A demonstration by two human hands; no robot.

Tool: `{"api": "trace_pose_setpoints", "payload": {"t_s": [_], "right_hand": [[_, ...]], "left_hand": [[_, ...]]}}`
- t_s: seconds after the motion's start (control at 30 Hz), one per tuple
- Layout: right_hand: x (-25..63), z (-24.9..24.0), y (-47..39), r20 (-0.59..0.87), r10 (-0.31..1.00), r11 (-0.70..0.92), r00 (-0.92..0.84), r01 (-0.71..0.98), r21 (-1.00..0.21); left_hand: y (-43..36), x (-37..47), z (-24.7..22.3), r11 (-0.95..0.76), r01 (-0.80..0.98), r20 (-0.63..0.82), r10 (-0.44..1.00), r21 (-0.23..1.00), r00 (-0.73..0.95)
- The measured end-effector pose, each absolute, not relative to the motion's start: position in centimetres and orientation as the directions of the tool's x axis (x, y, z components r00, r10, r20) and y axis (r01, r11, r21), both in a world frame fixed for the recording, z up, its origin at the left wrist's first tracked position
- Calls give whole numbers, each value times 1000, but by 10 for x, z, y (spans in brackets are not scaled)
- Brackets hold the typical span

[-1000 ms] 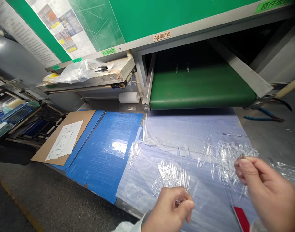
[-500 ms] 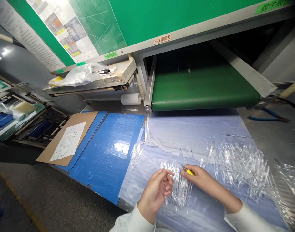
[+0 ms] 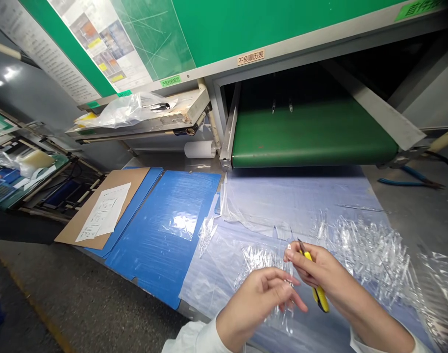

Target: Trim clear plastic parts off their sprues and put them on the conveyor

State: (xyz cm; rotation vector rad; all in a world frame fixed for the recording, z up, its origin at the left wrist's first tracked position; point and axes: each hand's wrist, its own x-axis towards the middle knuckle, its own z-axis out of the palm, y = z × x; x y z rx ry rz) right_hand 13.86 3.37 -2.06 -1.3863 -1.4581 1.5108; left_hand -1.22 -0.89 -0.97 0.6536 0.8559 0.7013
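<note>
Heap of pieces (image 3: 371, 252) before conveyor belt (image 3: 312, 139)

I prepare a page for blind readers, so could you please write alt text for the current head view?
The right hand holds a yellow tool close to the left hand, over a bluish sheet with heaps of small clear parts. Beyond is a green belt; a blue board lies to the left.

The left hand (image 3: 262, 298) hides part of the clear pile (image 3: 259, 257), the right hand (image 3: 314, 267) part of the yellow tool (image 3: 320, 297); 2 belt items (image 3: 290, 106) are too small to identify.
</note>
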Motion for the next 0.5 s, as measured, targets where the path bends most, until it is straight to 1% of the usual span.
{"api": "trace_pose_setpoints", "payload": {"t_s": [0.07,0.13,0.27,0.4,0.5], "right_hand": [[143,-16,32,-246,939,-185,-241,250,-950],[146,-11,26,-219,949,-152,-229,278,-948],[150,-4,6,-188,944,-90,-270,337,-937],[152,-2,-12,-181,918,25,-354,507,-862],[152,-3,-14,-197,882,87,-427,560,-824]], "left_hand": [[-11,-14,-4,550,-180,-424,779,815,462],[-12,-15,-1,537,-146,-438,793,831,423],[-11,-17,2,497,-113,-432,830,861,354],[-12,-19,3,492,-132,-421,832,861,361],[-12,-18,4,467,-143,-395,847,872,356]]}}
